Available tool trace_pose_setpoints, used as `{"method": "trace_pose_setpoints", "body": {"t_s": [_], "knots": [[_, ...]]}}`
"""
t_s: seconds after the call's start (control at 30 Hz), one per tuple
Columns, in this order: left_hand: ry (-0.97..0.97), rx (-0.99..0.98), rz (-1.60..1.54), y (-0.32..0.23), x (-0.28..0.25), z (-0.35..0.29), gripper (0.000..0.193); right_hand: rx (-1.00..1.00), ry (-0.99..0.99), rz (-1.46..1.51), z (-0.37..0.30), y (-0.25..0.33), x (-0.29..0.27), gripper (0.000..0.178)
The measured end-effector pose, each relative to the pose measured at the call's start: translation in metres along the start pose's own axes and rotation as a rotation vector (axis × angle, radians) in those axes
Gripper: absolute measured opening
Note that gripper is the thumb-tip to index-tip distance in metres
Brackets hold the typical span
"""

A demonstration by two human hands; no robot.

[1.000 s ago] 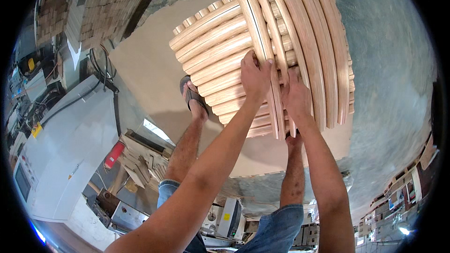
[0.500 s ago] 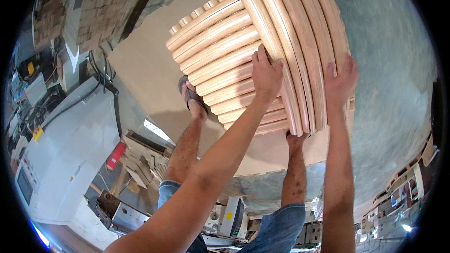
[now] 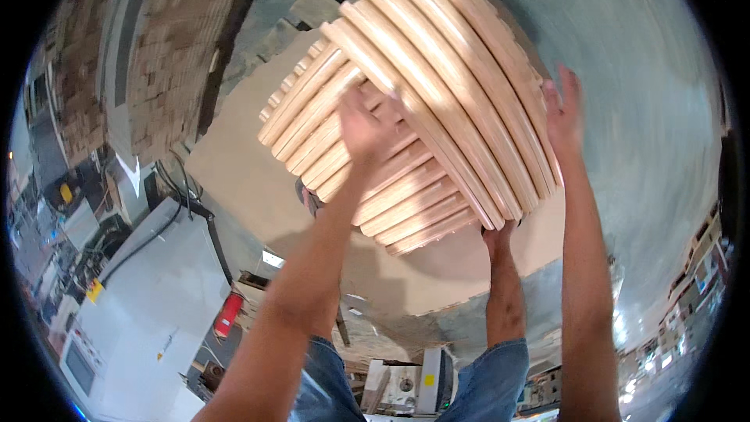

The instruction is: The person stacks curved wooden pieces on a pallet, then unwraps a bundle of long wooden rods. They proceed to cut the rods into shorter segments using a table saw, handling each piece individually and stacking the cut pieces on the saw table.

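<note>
A stack of smooth, pale wooden rods (image 3: pixel 469 70) lies in crossed layers in front of me. The upper rods run slantwise from upper left to lower right. Under them, the lower rods (image 3: pixel 406 195) point another way, their ends showing at the left. My left hand (image 3: pixel 364 126), blurred by motion, is over the lower rods beside the upper layer's left edge, thumb apart from the fingers; whether it touches the wood I cannot tell. At the upper layer's right side my right hand (image 3: pixel 566 113) is open, fingers stretched up, holding nothing.
Brown sheet board (image 3: pixel 226 156) lies under the stack on the grey floor (image 3: pixel 648 156). Stacked wood blocks (image 3: pixel 172 47) stand at the far left. A white machine cabinet (image 3: pixel 148 289) with a screen and a red cylinder (image 3: pixel 228 314) are at the near left. My feet flank the stack.
The upper rods have turned counterclockwise against the lower ones, their far ends shifting left. My left hand has moved left; my right hand has come away from the rods' top.
</note>
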State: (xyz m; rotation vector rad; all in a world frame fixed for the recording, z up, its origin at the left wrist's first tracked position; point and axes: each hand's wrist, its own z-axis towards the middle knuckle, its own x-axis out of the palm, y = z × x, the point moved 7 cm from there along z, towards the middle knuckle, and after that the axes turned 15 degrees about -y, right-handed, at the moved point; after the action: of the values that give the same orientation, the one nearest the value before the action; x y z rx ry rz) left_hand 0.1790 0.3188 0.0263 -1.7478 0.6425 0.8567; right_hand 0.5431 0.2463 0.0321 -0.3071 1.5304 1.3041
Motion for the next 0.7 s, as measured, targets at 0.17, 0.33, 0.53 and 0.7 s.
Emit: {"method": "trace_pose_setpoints", "body": {"t_s": [0.17, 0.33, 0.53, 0.7], "knots": [[0.097, 0.524, -0.154, -0.081, -0.002, 0.150, 0.077, 1.022, -0.374, 0.253, -0.143, -0.129, -0.096, 0.066], [0.648, 0.298, -0.428, -0.144, 0.070, 0.217, 0.092, 1.381, -0.412, 0.630, -0.228, -0.141, -0.082, 0.075], [0.751, 0.152, -0.334, -0.136, 0.098, 0.207, 0.088, 1.310, -0.351, 0.894, -0.185, -0.105, -0.043, 0.071], [0.882, 0.175, -0.430, -0.156, 0.100, 0.180, 0.078, 1.227, -0.253, 0.792, -0.198, -0.125, -0.047, 0.070]]}}
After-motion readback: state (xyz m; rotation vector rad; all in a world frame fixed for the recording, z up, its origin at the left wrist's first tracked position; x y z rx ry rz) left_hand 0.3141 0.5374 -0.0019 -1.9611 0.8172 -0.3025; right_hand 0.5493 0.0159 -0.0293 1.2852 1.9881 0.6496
